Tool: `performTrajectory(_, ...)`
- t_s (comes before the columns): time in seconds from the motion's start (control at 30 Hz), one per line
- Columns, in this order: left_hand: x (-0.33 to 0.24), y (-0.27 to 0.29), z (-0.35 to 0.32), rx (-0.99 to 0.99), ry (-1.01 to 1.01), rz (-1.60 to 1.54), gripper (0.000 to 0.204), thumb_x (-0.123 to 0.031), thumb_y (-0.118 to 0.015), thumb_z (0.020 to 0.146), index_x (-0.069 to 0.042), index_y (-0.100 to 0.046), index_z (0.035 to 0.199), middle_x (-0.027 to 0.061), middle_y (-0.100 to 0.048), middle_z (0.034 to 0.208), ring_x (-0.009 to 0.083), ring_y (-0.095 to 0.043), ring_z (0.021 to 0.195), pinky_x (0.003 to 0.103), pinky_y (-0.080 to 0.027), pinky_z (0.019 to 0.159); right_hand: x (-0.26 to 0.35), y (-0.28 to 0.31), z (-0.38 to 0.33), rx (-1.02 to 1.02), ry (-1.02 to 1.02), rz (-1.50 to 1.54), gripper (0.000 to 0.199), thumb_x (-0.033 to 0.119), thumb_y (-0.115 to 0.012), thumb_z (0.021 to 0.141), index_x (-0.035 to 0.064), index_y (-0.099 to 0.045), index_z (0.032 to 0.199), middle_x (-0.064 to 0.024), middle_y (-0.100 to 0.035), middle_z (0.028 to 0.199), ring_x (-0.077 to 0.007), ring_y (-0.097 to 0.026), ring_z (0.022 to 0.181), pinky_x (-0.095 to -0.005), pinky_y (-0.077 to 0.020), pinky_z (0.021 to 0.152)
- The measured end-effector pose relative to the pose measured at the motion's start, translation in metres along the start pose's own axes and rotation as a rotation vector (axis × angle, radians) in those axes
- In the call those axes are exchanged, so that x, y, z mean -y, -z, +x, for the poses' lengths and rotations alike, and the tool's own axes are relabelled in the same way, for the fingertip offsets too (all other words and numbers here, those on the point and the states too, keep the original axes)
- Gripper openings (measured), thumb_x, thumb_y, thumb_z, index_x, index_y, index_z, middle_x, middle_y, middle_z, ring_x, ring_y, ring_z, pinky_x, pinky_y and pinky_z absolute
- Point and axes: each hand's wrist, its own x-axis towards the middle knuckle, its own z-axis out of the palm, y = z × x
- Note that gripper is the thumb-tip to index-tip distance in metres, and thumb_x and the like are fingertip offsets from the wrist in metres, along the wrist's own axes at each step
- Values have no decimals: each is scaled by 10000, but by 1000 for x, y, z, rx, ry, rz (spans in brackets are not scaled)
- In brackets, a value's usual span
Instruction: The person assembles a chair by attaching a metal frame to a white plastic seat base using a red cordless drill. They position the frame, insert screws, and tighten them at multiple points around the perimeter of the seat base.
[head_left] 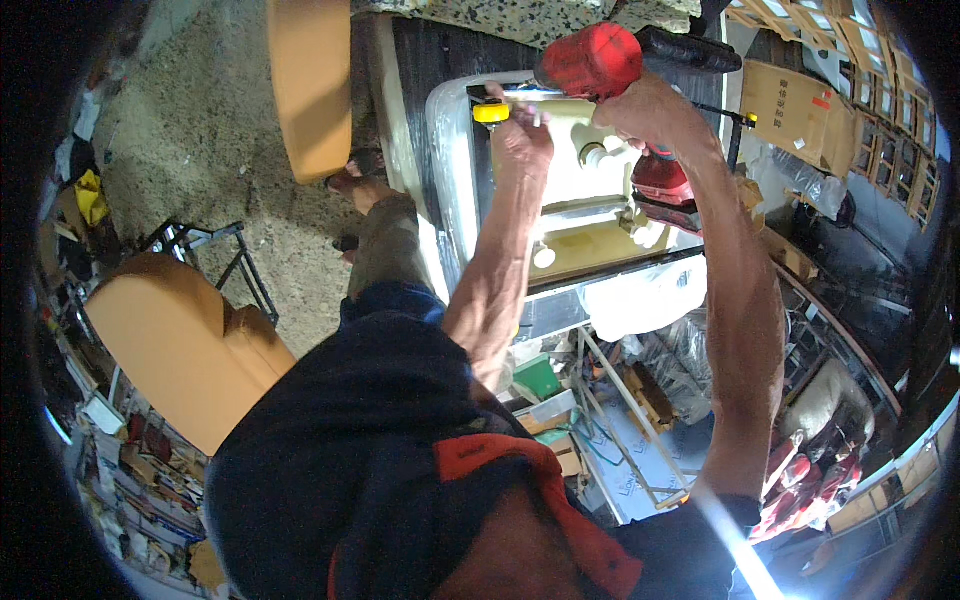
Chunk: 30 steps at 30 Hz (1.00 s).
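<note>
My right hand (650,112) grips a red cordless drill (590,62), with its red battery end (662,180) below the fist. My left hand (524,138) reaches to the far left corner of an upturned cream shell (585,252). Its fingers look blurred and partly raised, so their hold is unclear. Right beside them is a small yellow wheel-like piece (490,113) on a dark bracket. White round fittings (598,155) stick out of the shell. Bright light washes out part of its surface, and the drill's tip cannot be made out.
Clear wrapping (450,190) covers the shell's left side. To the left, tan curved panels (310,90) (165,335) stand near a bare foot (360,190). A cardboard box (795,118) sits at the right. Below are a metal frame (625,420) and a green container (538,376).
</note>
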Motion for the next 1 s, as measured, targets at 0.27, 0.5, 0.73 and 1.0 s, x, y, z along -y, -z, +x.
performTrajectory(0.27, -143, -38, -111, 876, -316, 1009, 213, -207, -679, 963, 0, -727, 939, 90, -697, 792, 141, -641, 696, 272, -514, 642, -2, 0, -2, -65, 78, -44, 188, 118, -552, 741, -40, -647, 706, -162, -592, 525, -260, -619, 451, -393, -518, 437)
performTrajectory(0.5, -153, -102, 49, 1338, -282, 1907, 240, -85, -730, 905, -50, -728, 1142, 29, -732, 984, 107, -661, 865, 285, -535, 757, -8, -10, 14, -75, 120, 9, 195, 142, -577, 739, -38, -635, 691, -148, -592, 522, -236, -622, 452, -385, -524, 439)
performTrajectory(0.73, -119, -99, 74, 1638, -338, 2017, 306, -137, -728, 877, -56, -711, 1171, 87, -755, 1062, 143, -702, 952, 338, -555, 857, -9, -14, -2, -137, 87, 49, 205, 142, -581, 733, -44, -668, 745, -169, -617, 546, -246, -648, 479, -382, -545, 458)
performTrajectory(1.0, -117, -99, 70, 1778, -714, 1907, 148, -152, -722, 863, -24, -742, 935, 83, -698, 898, 183, -696, 833, 338, -553, 763, -13, -18, 3, -187, 65, 25, 239, 146, -575, 755, -44, -690, 844, -188, -647, 596, -240, -663, 498, -381, -555, 471)
